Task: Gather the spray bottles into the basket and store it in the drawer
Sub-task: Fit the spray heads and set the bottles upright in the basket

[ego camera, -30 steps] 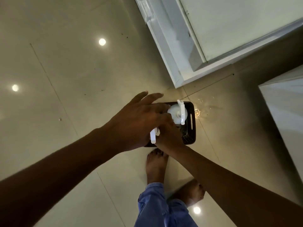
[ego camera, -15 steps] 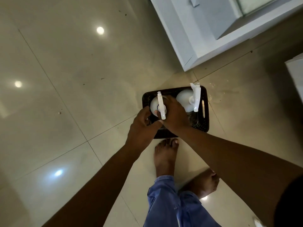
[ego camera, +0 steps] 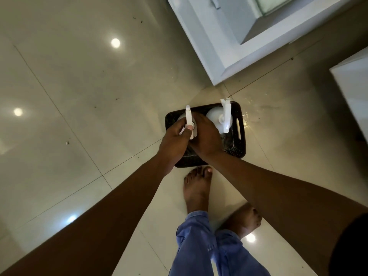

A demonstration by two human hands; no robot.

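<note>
- Nearest me, blue trouser legs (ego camera: 201, 250) and two bare feet stand on the glossy tiled floor (ego camera: 79, 96), the left foot (ego camera: 197, 188) with its toes just short of the basket.
- My two forearms reach forward from the near corners and meet over the dark perforated basket (ego camera: 240, 144), which sits on the floor.
- My left hand (ego camera: 175, 144) is clenched around the neck of the left spray bottle (ego camera: 189, 120), thumb pressed by its white trigger head; the bottle stands in the basket's left half.
- My right hand (ego camera: 207, 136) cups the same bottle from the right, fingers wrapped on its body.
- The right spray bottle (ego camera: 217, 118) stands upright and untouched in the basket's right half, beside a slot handle (ego camera: 238, 128).
- Beyond, a white cabinet (ego camera: 225, 46) fills the far right; a white surface (ego camera: 352, 92) edges the right.
</note>
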